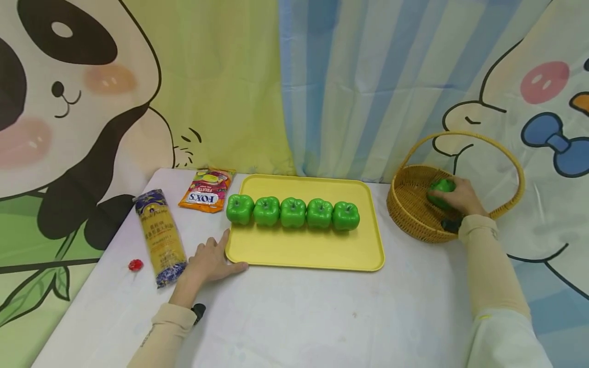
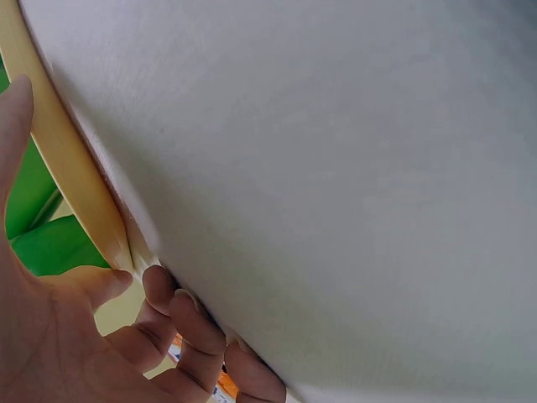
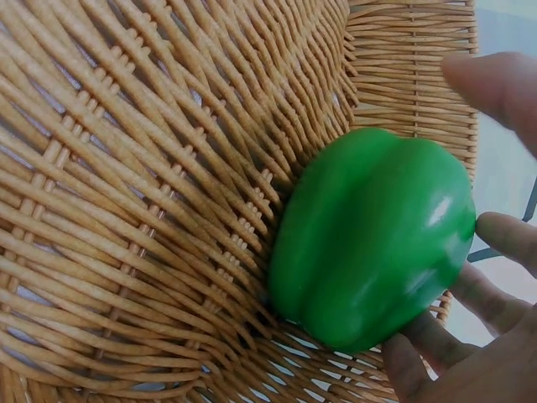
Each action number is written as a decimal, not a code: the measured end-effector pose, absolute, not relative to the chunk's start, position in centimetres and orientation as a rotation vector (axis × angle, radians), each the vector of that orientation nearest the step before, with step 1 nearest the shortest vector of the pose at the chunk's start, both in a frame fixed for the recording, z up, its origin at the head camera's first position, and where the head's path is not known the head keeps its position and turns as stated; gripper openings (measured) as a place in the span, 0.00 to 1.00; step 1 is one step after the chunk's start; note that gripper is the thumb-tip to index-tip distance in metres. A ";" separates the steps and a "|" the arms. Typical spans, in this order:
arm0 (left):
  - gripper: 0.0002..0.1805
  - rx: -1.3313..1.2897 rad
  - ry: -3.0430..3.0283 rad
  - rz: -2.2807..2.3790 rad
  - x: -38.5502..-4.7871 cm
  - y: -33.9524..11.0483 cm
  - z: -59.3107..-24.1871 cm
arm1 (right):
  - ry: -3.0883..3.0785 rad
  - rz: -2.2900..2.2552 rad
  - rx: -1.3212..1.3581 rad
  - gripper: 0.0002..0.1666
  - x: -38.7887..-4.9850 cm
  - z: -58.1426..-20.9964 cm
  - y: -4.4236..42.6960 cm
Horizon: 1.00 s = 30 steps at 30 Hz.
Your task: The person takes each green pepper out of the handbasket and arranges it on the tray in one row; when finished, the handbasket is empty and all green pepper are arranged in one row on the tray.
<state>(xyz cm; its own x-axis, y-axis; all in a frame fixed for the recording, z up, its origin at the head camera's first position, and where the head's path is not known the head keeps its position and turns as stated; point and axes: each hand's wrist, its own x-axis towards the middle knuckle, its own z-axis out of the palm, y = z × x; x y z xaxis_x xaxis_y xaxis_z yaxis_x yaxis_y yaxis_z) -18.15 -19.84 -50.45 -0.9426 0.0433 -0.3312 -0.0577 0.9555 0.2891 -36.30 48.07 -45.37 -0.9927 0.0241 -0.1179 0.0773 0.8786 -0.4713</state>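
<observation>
A yellow tray (image 1: 294, 250) bears a row of several green bell peppers (image 1: 293, 212). At its near left corner is my left hand (image 1: 209, 263), thumb along the front edge and forefinger by the left edge; the left wrist view shows the hand (image 2: 80, 336) touching the tray's rim (image 2: 80, 180). My right hand (image 1: 462, 197) reaches into a wicker basket (image 1: 416, 220) at the right, over another green bell pepper (image 1: 439, 193). In the right wrist view its fingers (image 3: 482, 302) touch the pepper (image 3: 377, 239), while the thumb stands apart from it.
An orange Fox's candy bag (image 1: 207, 191) lies beyond the tray's left side. Left of my left hand lie a yellow-and-blue pasta packet (image 1: 161, 237) and a small red wrapped candy (image 1: 135, 265). The basket's tall handle (image 1: 465, 134) arches above my right hand. Printed curtains hang behind.
</observation>
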 end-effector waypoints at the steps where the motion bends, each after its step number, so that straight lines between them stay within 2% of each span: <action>1: 0.69 -0.011 2.768 0.421 -18.2 -19.9 -50.5 | 2.936 -0.735 0.086 0.60 -36.3 -45.4 48.1; 6: 0.69 -0.012 2.763 0.424 -18.2 -19.9 -50.4 | 2.930 -0.721 0.097 0.59 -36.3 -45.4 48.2; 15: 0.69 -0.020 2.762 0.423 -18.2 -19.9 -50.4 | 2.933 -0.739 0.073 0.51 -36.4 -45.4 48.4; 30: 0.68 -0.027 2.766 0.432 -18.0 -19.8 -50.2 | 3.001 -0.739 0.008 0.46 -36.4 -45.7 47.8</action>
